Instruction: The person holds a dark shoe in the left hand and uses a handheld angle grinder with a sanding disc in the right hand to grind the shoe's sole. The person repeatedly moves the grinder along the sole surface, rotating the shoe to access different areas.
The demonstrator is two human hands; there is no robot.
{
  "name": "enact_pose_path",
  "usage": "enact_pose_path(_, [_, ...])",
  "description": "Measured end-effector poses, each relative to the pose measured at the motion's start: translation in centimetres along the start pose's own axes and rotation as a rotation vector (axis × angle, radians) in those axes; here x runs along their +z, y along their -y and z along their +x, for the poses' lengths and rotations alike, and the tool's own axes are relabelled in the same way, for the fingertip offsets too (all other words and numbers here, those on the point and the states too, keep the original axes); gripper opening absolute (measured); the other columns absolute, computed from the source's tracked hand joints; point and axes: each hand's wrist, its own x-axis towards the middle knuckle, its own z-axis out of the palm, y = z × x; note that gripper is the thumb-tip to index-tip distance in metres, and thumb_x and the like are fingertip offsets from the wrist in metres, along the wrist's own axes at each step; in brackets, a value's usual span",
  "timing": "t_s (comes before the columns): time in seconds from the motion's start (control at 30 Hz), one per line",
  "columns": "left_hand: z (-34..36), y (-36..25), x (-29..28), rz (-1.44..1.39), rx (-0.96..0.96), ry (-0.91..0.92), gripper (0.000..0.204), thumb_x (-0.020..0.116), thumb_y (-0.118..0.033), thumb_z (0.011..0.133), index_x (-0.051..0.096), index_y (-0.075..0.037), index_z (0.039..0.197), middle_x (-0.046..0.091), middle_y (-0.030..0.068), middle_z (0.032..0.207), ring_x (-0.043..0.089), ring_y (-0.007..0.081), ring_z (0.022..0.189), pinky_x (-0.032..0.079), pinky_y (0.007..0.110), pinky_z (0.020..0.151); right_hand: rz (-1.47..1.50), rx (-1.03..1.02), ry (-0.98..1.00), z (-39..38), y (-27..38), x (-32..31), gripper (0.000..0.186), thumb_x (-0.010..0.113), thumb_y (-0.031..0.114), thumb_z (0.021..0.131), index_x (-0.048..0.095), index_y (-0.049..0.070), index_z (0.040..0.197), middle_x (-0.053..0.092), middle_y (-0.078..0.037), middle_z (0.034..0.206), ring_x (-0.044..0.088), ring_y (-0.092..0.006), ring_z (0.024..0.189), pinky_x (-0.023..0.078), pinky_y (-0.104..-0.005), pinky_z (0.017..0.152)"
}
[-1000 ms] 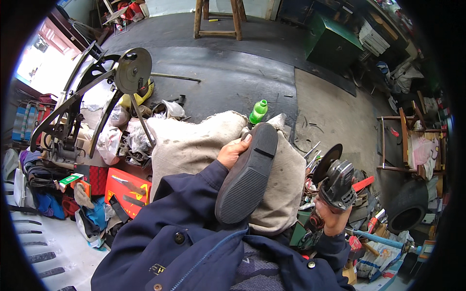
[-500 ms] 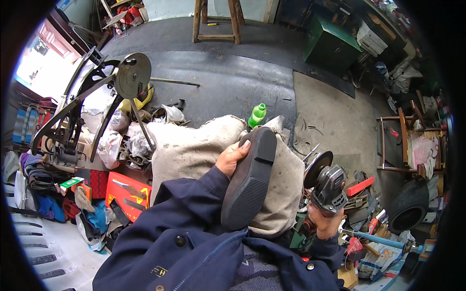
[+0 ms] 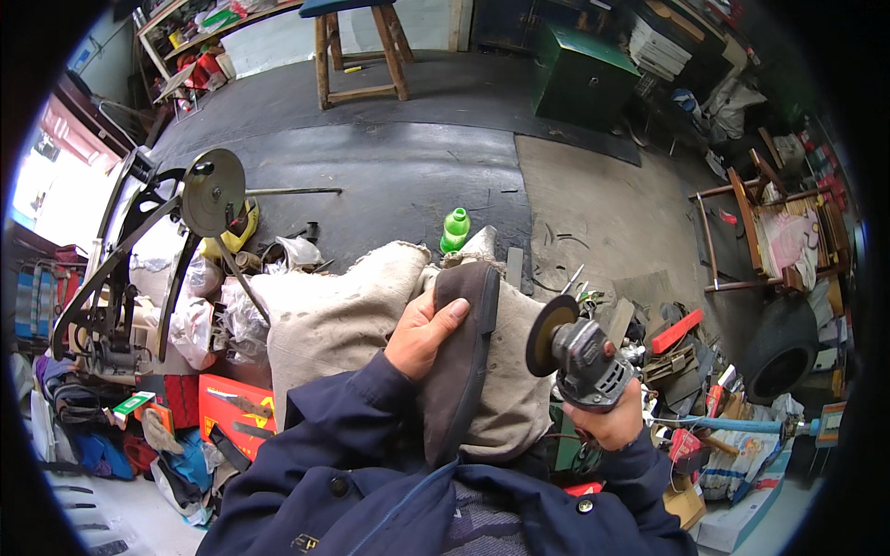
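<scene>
One shoe (image 3: 461,366), one grinder (image 3: 591,364)

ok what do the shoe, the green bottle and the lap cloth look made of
Shoe upper: perhaps suede or fabric, brown and shineless. Sole: probably rubber, dark and matt. Green bottle: likely plastic, glossy, translucent with highlights. Lap cloth: apparently canvas, dull, creased, ragged-edged.

Yellow lettering (image 3: 306,544) on navy jacket (image 3: 278,491), yellow print (image 3: 268,406) on red box (image 3: 215,394); neither clearly legible
</scene>
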Motion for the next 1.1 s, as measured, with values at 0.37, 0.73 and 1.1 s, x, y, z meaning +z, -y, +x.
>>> enact_pose_path(0.37, [0.2, 0.8, -0.9, -0.074, 0.021, 0.093, 0.043, 0.064, -0.022, 0.118, 0.06, -0.001, 0.155, 0.073, 0.0069, 0.144, 0.069, 0.015, 0.127, 0.055, 0.033, 0.112, -0.223, -0.09, 0.232, 3.2, 0.9, -1.9, 0.059, 0.096, 0.013, 0.07, 0.074, 0.0, 0.124, 0.082, -0.015, 0.101, 0.083, -0.0242, 0.092, 0.062, -0.0349, 0.087])
enact_pose_path(0.73, [0.2, 1.2, -1.5, -0.148, -0.004, 0.054, 0.045, 0.066, -0.019, 0.116, 0.058, -0.002, 0.157, 0.072, 0.0067, 0.144, 0.07, 0.0158, 0.126, 0.057, 0.035, 0.11, -0.164, -0.026, 0.197, 2.9, 0.4, -2.3, 0.065, 0.097, 0.009, 0.071, 0.069, -0.002, 0.129, 0.082, -0.01, 0.105, 0.079, -0.0145, 0.097, 0.062, -0.0333, 0.09])
enact_pose_path(1.1, [-2.4, -4.4, -4.6, -0.249, 0.331, 0.124, 0.066, 0.08, -0.019, 0.102, 0.058, -0.003, 0.162, 0.063, 0.0189, 0.162, 0.061, 0.0354, 0.149, 0.045, 0.053, 0.128, -0.109, 0.013, 0.058, 1.2, 1.5, -1.3, 0.048, 0.083, 0.002, 0.079, 0.077, -0.003, 0.127, 0.082, -0.006, 0.115, 0.076, -0.0143, 0.106, 0.057, -0.0323, 0.101])
